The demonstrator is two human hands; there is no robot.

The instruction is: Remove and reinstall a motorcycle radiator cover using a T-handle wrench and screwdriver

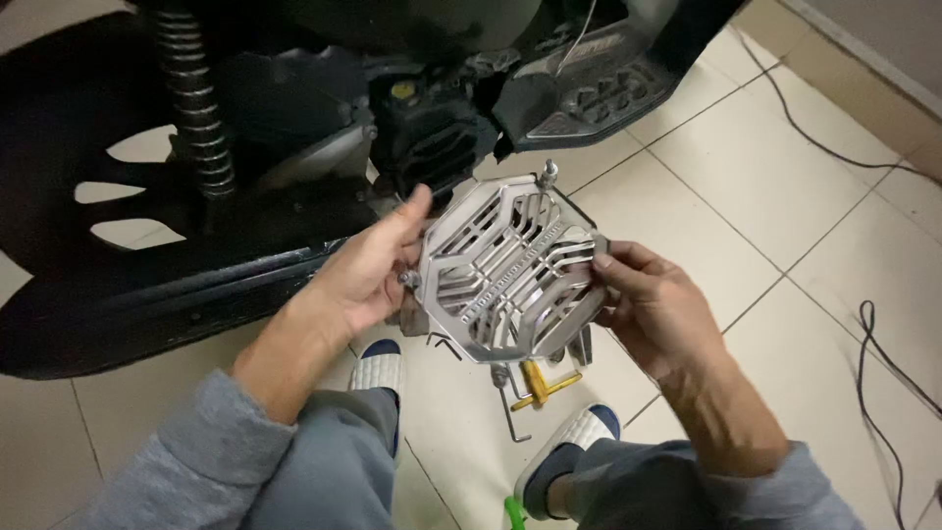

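A silver octagonal metal grille cover point(510, 270) with slotted ribs and bolts at its corners is held up in front of me. My left hand point(368, 270) grips its left edge, thumb on the upper rim. Its right edge is pinched by my right hand point(648, 304). Just behind the cover sits the dark engine side of a scooter point(432, 137), with a black finned housing. Grey sleeves cover both my forearms.
The scooter's rear shock spring point(196, 108) and black wheel point(59, 196) fill the upper left. A yellow-handled tool point(538, 385) and a bent hex key point(510, 417) lie on the pale floor tiles between my slippered feet. Black cables point(868, 334) trail across the tiles at right.
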